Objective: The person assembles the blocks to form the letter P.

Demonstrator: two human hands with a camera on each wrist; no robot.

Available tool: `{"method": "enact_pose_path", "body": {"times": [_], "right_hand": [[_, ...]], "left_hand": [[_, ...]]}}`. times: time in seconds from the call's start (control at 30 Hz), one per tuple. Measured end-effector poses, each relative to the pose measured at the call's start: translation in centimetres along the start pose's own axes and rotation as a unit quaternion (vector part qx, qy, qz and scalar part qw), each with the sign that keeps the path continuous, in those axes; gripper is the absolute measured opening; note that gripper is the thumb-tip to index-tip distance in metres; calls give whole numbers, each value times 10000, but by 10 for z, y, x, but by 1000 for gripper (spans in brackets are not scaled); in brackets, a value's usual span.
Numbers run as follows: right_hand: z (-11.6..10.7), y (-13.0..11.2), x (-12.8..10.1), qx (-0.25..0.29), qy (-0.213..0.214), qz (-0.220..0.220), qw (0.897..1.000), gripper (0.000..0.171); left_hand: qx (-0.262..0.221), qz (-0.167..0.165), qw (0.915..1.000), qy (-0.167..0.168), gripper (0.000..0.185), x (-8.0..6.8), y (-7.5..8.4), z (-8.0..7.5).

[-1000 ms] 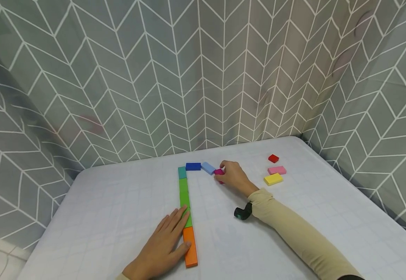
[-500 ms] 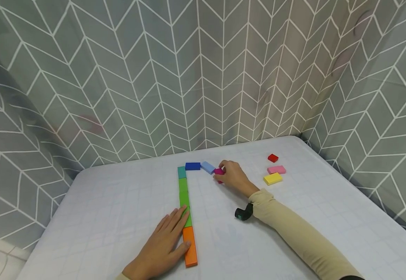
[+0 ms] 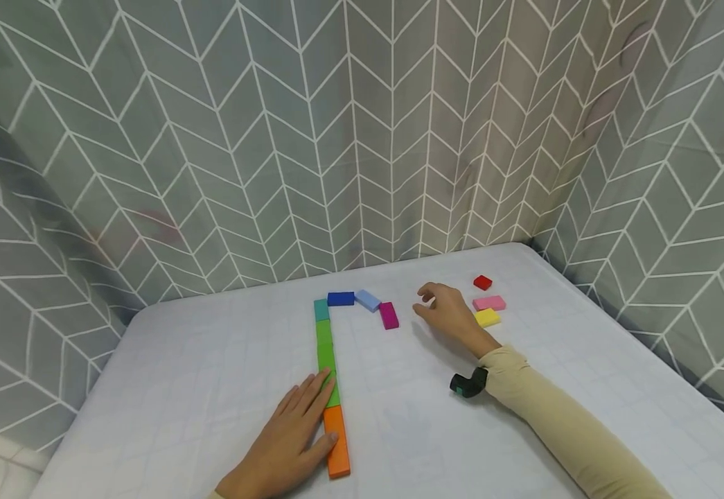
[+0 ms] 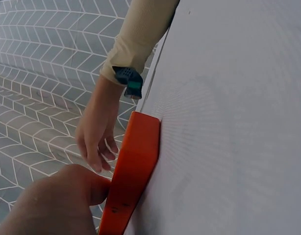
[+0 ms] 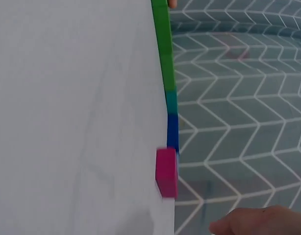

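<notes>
From the head view, the left hand lies flat on the white tabletop, fingers straight and relaxed, resting along the orange block and the near end of the green block, with the thumb touching the orange block's edge. These two lie in a straight line that ends in a teal block; from there a dark blue block, a light blue block and a magenta block bend off to the right. The right hand hovers just right of the magenta block, apart from it, fingers loosely curled and holding nothing. Beside it lie a yellow block, a pink block and a red block. In the left wrist view, the thumb presses against the orange block's side, and the right hand hangs beyond with fingers slack. In the right wrist view, the magenta block lies free on the tabletop near the dark blue block, with a fingertip of the right hand clear of it.
</notes>
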State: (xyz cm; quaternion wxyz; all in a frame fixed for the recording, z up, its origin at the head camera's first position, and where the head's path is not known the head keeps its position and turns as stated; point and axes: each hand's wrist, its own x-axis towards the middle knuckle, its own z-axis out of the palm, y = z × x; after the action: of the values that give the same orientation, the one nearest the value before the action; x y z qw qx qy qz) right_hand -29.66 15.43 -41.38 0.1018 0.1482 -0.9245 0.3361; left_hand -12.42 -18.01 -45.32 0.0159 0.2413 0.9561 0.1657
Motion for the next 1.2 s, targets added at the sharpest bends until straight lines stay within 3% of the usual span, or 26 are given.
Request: {"method": "enact_pose_path", "body": {"times": [0.33, 0.63, 0.77, 1.03, 1.2], "right_hand": [[-42, 49, -21, -337, 635, -476, 9963, 20], [-69, 90, -28, -666, 180, 460, 9966, 28], [-74, 104, -30, -682, -7, 546, 9962, 30], [-79, 114, -30, -732, 94, 225, 9970, 35], [-76, 100, -28, -564, 382, 6, 9977, 37]], "left_hand": [[-13, -62, 10000, -76, 82, 0, -2, 1], [54, -68, 9999, 62, 82, -3, -3, 2], [71, -18, 10000, 54, 82, -2, -3, 2], [136, -17, 9999, 77, 81, 1, -3, 1], [91, 1, 9999, 92, 82, 0, -3, 2]]}}
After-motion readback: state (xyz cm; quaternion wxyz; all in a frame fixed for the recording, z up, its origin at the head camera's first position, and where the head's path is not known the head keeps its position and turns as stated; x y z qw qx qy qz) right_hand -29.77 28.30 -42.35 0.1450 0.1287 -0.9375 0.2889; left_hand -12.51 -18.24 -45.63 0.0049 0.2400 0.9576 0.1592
